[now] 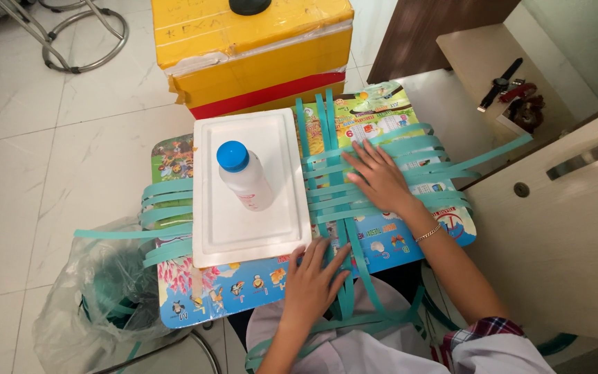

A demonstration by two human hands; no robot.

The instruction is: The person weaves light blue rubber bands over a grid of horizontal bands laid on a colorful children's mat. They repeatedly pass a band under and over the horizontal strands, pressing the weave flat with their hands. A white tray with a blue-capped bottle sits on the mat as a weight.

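- Right hand [381, 178] spread flat, pressing woven teal plastic strips [354, 194] on colourful small table [243, 294].
- Left hand [311, 282] open, steadying lengthwise strips beside white foam tray [243, 228].
- Weaving underway; next strip likely needs threading.

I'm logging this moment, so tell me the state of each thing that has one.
Left hand: flat on teal strips, fingers spread.
Right hand: pressing the woven strips.
White bottle: upright, blue cap on.
White tray: lying flat over strips.
Plastic bag: open.
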